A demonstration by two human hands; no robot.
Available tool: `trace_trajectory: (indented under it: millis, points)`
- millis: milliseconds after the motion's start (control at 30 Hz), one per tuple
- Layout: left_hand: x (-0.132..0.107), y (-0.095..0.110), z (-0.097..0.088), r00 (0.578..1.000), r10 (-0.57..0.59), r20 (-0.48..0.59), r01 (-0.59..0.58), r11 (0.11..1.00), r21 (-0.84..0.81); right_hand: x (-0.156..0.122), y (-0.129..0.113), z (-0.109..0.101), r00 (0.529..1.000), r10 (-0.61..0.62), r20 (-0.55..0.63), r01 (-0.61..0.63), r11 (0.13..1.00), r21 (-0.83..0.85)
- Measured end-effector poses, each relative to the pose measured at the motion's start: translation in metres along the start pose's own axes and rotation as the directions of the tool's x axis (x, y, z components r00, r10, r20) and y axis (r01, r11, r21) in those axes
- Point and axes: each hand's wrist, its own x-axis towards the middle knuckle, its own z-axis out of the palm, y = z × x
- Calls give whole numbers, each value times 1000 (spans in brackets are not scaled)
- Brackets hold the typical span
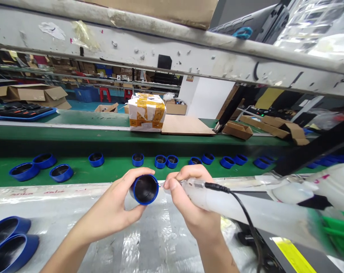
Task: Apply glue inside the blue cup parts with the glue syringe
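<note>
My left hand (115,204) grips a round blue cup with a black inside (145,189), its fingers at the upper edge and its thumb below. The cup's open mouth is tilted toward me. Beside the cup's right edge, my right hand (197,204) pinches a small clear-housed tool (195,184). A black cable (241,204) plugs into its rear end and hangs down. Along the same hand a long translucent white tube (245,206) stretches right to a blurred green end (336,231); whether the fingers also hold it, I cannot tell. The tool's tip is unclear.
Several blue cups (61,172) stand along the green belt (83,176) ahead. Two more cups (14,252) sit at the lower left. A taped carton (147,113) stands beyond. A white beam (132,45) crosses overhead, and a black post (311,146) slants at right.
</note>
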Motion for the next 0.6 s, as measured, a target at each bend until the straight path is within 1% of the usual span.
trace_trajectory:
  millis: [100,267,433,600]
  points:
    - [0,1,-1,1000,-4,-19,4,1000,10,-1,-1,-1,1000,5,12,-4,999,-52]
    - [0,3,-4,999,13,-36,-12,1000,9,0,-2,-4,997,-14,80,23,993,-119]
    - [-1,2,-4,998,32,-50,-31,999,24,1,-3,-4,996,2,87,17,977,-215]
    - [0,0,-4,996,42,-82,-39,998,43,0,-7,-3,993,78,91,-54,968,-247]
